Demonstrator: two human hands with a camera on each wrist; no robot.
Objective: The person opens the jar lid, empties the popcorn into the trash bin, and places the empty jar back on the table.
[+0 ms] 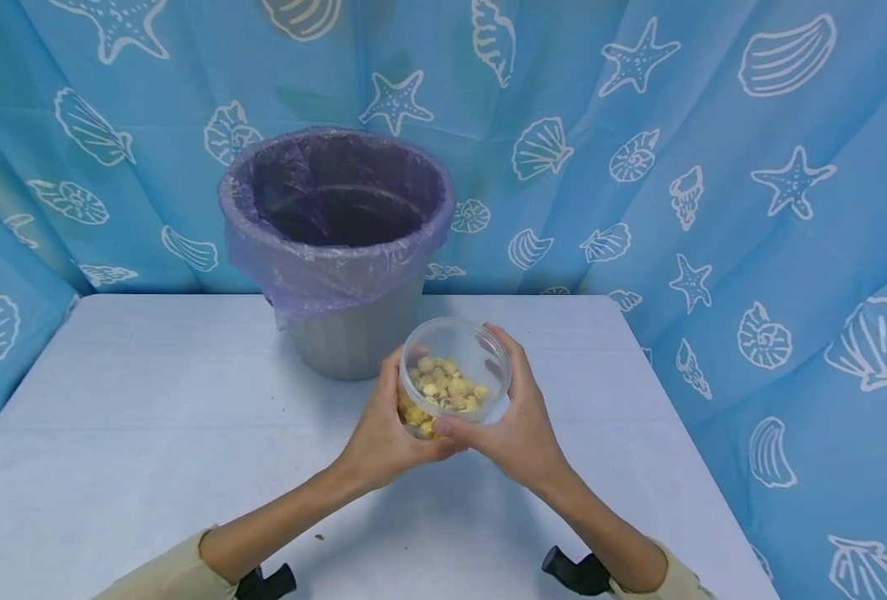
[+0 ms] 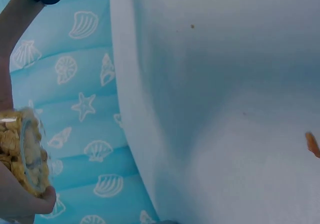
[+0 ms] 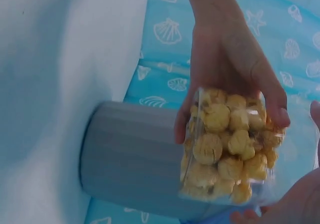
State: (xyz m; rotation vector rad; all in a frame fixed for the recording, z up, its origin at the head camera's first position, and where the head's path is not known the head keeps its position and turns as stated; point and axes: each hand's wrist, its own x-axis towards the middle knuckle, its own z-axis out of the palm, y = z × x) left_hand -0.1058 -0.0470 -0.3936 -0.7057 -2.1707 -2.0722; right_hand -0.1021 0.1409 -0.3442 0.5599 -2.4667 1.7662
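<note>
Both hands hold a clear round plastic jar (image 1: 451,340) above the white table, its mouth uncovered and tilted. Yellow popcorn (image 1: 447,387) fills its lower part; the right wrist view shows the popcorn (image 3: 220,149) in round clumps through the wall. My left hand (image 1: 394,429) grips the jar's left side. Opposite it, my right hand (image 1: 514,429) wraps the right side, its thumb across the front near the rim. In the left wrist view the jar (image 2: 25,149) appears only at the left edge.
Just behind the jar stands a grey bin (image 1: 349,342) lined with a purple bag (image 1: 331,279). Small crumbs (image 1: 319,537) lie on the white table (image 1: 151,433). A blue curtain (image 1: 714,208) with shell prints hangs around the back and sides.
</note>
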